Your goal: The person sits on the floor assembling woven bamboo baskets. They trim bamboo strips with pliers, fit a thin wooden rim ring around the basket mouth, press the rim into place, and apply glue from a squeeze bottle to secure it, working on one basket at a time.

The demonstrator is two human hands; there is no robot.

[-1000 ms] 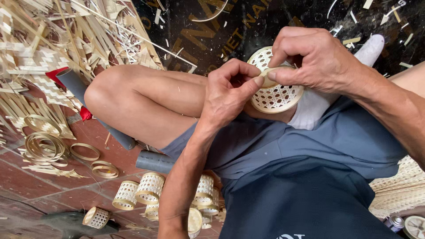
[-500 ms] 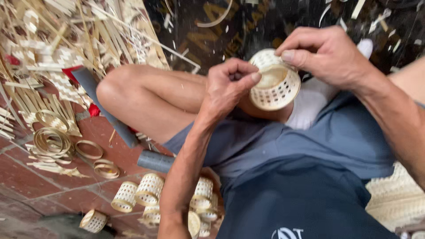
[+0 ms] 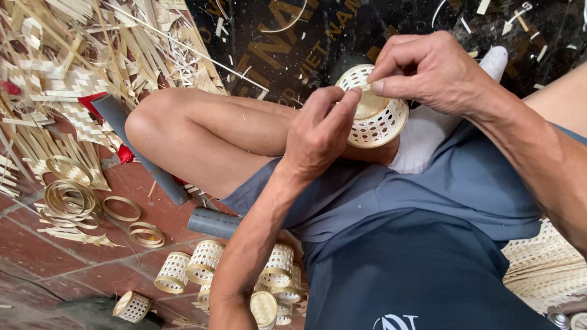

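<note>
A small woven basket (image 3: 374, 113) sits above the person's lap, held up between both hands and tipped so its flat disc base faces the camera. The right hand (image 3: 428, 73) closes on the basket's upper rim, thumb and forefinger pinched at the edge of the base; the left hand (image 3: 321, 131) comes in from below, its fingers bunched and pressing on the same edge, so both hands grip the basket. The step in hand looks like seating or tucking the base into the woven wall; the next move would call for turning the basket a little and pressing the edge further round, with firm fingertips and no crushing of the open weave. Below the basket, by the left forearm, finished baskets (image 3: 205, 263) lie clustered on the red floor tiles (image 3: 36, 244). Left of the basket, beyond the bent knee, are coiled hoops (image 3: 67, 195) and a heap of bamboo strips (image 3: 79, 67). Whether a strip is pinched between the fingertips cannot be made out, and the far side of the basket is hidden by the hands
</note>
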